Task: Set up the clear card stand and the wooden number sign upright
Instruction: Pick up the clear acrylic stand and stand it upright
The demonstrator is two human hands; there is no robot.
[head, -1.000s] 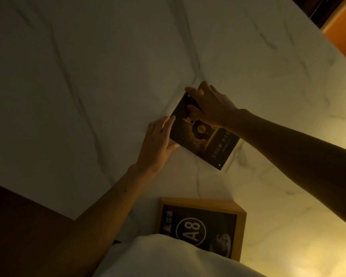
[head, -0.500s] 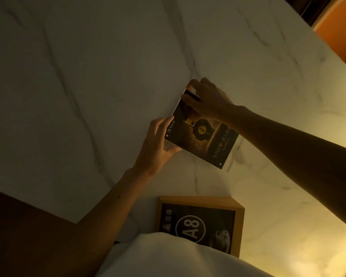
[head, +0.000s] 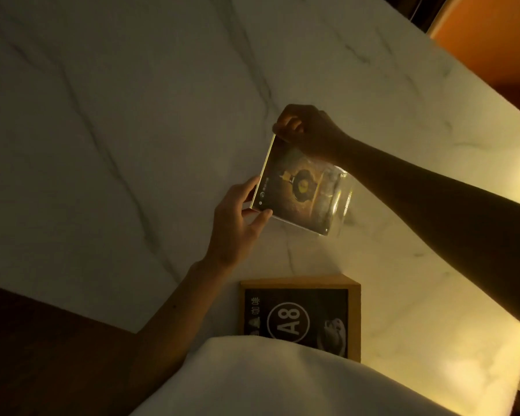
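My left hand (head: 236,223) pinches the near left corner of the clear card stand (head: 300,190), thumb on the face and fingers behind the glowing edge. My right hand (head: 308,132) is closed over the far corner at about twelve o'clock, fingers curled on the top edge. The stand sits tipped between them above the marble table (head: 117,115), its curved foot at three o'clock; I cannot tell whether that foot touches the surface.

I judge it to be light, rigid acrylic, slick under the fingers and prone to scuffs or chipped corners, so holding the edges, not the printed face, seems best. Lowering the bent foot flat should let it stand.

The wooden number sign (head: 300,318), marked A8, lies flat at six o'clock, partly under white cloth (head: 282,382). Its frame looks stiff and heavier; I would take it by both side rails.
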